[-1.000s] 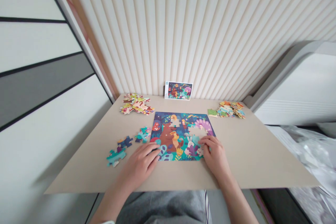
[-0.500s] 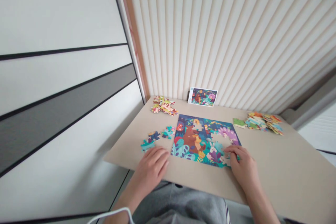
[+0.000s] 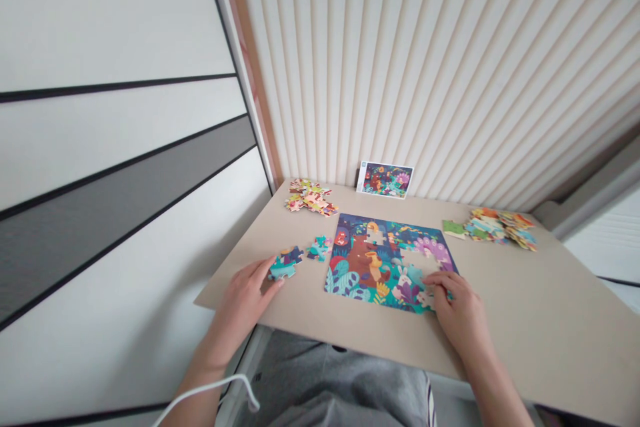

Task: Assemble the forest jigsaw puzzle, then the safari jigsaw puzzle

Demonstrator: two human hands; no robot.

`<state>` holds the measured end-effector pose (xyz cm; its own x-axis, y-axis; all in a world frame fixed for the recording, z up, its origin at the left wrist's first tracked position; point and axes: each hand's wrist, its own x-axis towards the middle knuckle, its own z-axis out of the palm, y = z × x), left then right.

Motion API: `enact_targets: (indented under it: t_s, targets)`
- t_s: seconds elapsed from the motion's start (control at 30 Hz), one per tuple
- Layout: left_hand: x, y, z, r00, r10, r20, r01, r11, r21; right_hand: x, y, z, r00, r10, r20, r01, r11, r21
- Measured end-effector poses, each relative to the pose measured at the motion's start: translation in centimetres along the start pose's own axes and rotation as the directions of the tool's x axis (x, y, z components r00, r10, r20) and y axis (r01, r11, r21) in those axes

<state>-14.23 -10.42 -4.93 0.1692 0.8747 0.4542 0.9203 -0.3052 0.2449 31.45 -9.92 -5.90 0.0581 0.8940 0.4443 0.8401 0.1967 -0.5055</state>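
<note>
A mostly assembled jigsaw puzzle [image 3: 370, 267] with a forest animal scene lies flat on the table, with gaps at its top middle and right side. At its lower right corner is my right hand [image 3: 457, 303], fingers bent and pressed together; what they hold, if anything, is hidden. My left hand [image 3: 250, 290] rests on the table to the left, thumb and fingers apart around the near-left side of a teal puzzle piece [image 3: 283, 269]. Loose teal and pink pieces [image 3: 319, 248] lie between that hand and the puzzle.
A picture card [image 3: 385, 180] of the same scene stands at the back against the ribbed panel. Piles of other puzzle pieces sit at the back left [image 3: 311, 199] and back right [image 3: 500, 227] of the table [image 3: 540, 320]. A white cable [image 3: 210, 387] crosses near my left forearm.
My left hand has shifted left, and its thumb and fingers have spread around the teal piece. My right hand stays at the puzzle's lower right, nearly unmoved. The view has tilted slightly.
</note>
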Motion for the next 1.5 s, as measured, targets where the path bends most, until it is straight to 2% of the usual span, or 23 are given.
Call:
enact_targets:
  t_s: [0.1, 0.2, 0.3, 0.4, 0.53, 0.63, 0.7, 0.77, 0.83, 0.9, 1.0, 1.13, 1.27, 1.5]
  targets:
    - [1.0, 1.7, 0.0, 0.992, 0.065, -0.106, -0.068, 0.997, -0.020, 0.1, -0.5, 0.0, 1.000, -0.018, -0.007, 0.018, 1.000, 0.024]
    - [2.3, 5.3, 0.5, 0.974, 0.184, -0.130, -0.194, 0.978, -0.071, 0.3, -1.6, -0.2, 0.998, -0.068, 0.013, 0.068, 0.996, 0.057]
    - [3.5, 10.2, 1.8, 0.939, 0.335, -0.076, -0.343, 0.926, -0.155, 0.5, -3.4, -0.6, 0.985, -0.159, 0.060, 0.156, 0.986, 0.062]
    - [4.2, 14.3, 3.4, 0.893, 0.449, -0.034, -0.443, 0.863, -0.244, 0.5, -5.0, -1.2, 0.955, -0.243, 0.167, 0.231, 0.969, 0.091]
    - [4.4, 17.1, 4.8, 0.859, 0.511, -0.016, -0.491, 0.817, -0.303, 0.4, -6.2, -1.6, 0.919, -0.300, 0.254, 0.280, 0.953, 0.113]
    - [4.3, 17.7, 5.4, 0.846, 0.532, 0.013, -0.503, 0.808, -0.308, 0.3, -6.3, -1.3, 0.918, -0.291, 0.270, 0.271, 0.956, 0.110]
    - [4.1, 17.6, 5.7, 0.859, 0.511, 0.042, -0.474, 0.823, -0.313, 0.2, -5.7, -1.0, 0.936, -0.250, 0.248, 0.231, 0.967, 0.105]
    - [4.0, 17.3, 6.0, 0.881, 0.469, 0.067, -0.425, 0.846, -0.321, 0.3, -4.5, -0.7, 0.974, -0.147, 0.171, 0.130, 0.986, 0.105]
    - [3.9, 17.0, 6.3, 0.889, 0.447, 0.098, -0.395, 0.858, -0.329, 0.6, -2.6, -0.9, 0.998, 0.047, 0.036, -0.051, 0.991, 0.120]
    - [3.8, 16.7, 6.5, 0.883, 0.456, 0.113, -0.400, 0.856, -0.327, 1.2, -0.2, -1.6, 0.957, 0.275, -0.086, -0.260, 0.953, 0.157]
    - [3.8, 16.6, 6.8, 0.875, 0.474, 0.100, -0.426, 0.851, -0.306, 2.1, 2.9, -3.0, 0.908, 0.407, -0.103, -0.381, 0.902, 0.205]
    - [3.8, 16.6, 6.9, 0.874, 0.478, 0.086, -0.437, 0.851, -0.291, 2.4, 4.2, -4.0, 0.922, 0.388, 0.008, -0.379, 0.895, 0.234]
    - [3.7, 16.5, 7.1, 0.875, 0.475, 0.092, -0.432, 0.852, -0.295, 1.7, 3.9, -3.1, 0.929, 0.342, 0.144, -0.368, 0.896, 0.247]
    - [3.7, 16.5, 7.2, 0.876, 0.469, 0.116, -0.419, 0.857, -0.299, 1.1, 4.3, -2.3, 0.949, 0.279, 0.146, -0.298, 0.945, 0.135]
